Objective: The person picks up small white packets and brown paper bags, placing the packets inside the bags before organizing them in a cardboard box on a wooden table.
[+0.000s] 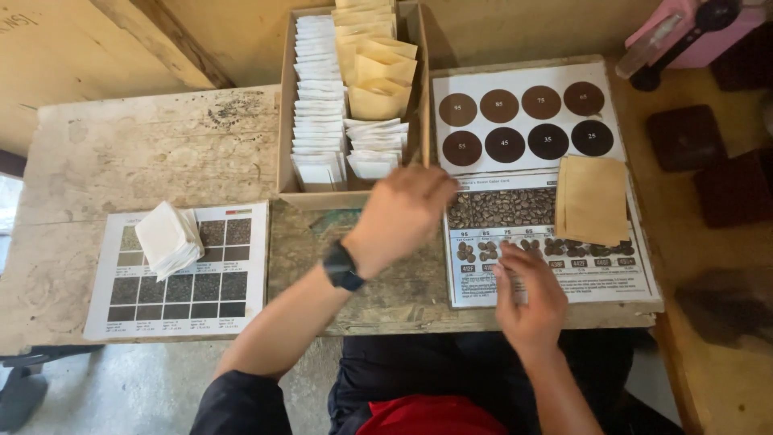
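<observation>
My left hand, with a black watch on the wrist, reaches across to the front right corner of an open cardboard box; its fingers are curled and blurred, and whether they hold anything is hidden. The box holds rows of white packets and tan paper pouches. My right hand rests on a printed chart of coffee beans, with something small and pale partly visible under its fingers. A stack of tan pouches lies on that chart.
A sheet with several brown circles lies behind the bean chart. At the left, a stack of white packets sits on a chart of grey squares. A pink device and dark square pads stand at right.
</observation>
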